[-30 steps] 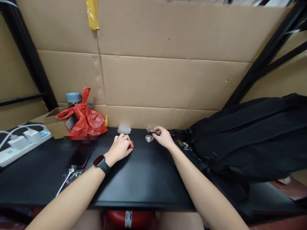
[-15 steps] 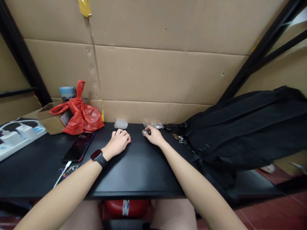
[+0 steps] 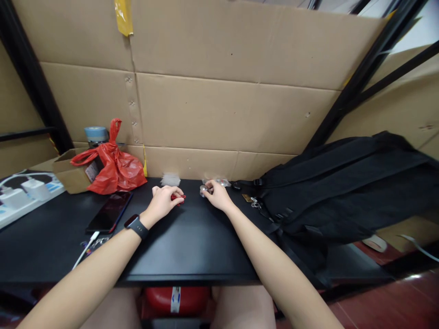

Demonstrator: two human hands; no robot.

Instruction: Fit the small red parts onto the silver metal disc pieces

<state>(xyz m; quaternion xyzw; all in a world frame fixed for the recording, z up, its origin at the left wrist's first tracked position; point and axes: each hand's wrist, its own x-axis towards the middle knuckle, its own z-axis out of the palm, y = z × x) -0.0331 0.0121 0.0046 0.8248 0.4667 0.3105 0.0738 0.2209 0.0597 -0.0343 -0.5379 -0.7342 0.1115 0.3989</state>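
Observation:
My left hand (image 3: pixel 163 201), with a dark watch on its wrist, is closed with thumb and fingers around a thin red cord-like piece (image 3: pixel 180 198), just above the black desk (image 3: pixel 192 246). Farther right, my right hand (image 3: pixel 219 196) pinches a small round shiny thing (image 3: pixel 203 191); its exact kind is too small to make out. Beyond the left hand lies a stack of clear plastic pieces (image 3: pixel 170 179). A clear packet with red bits (image 3: pixel 222 183) lies just behind the right hand's fingers.
On the left are a phone (image 3: pixel 110 212), a white charging cable (image 3: pixel 84 251), a power strip (image 3: pixel 32 196), a small cardboard box (image 3: pixel 70 171) and a red plastic bag (image 3: pixel 118 167). A black backpack (image 3: pixel 343 192) fills the right side. Cardboard walls the back (image 3: pixel 206 114).
My left hand has turned so its thumb and more of the red piece show. The right hand keeps its pinch on the round thing. The camera view has shifted slightly.

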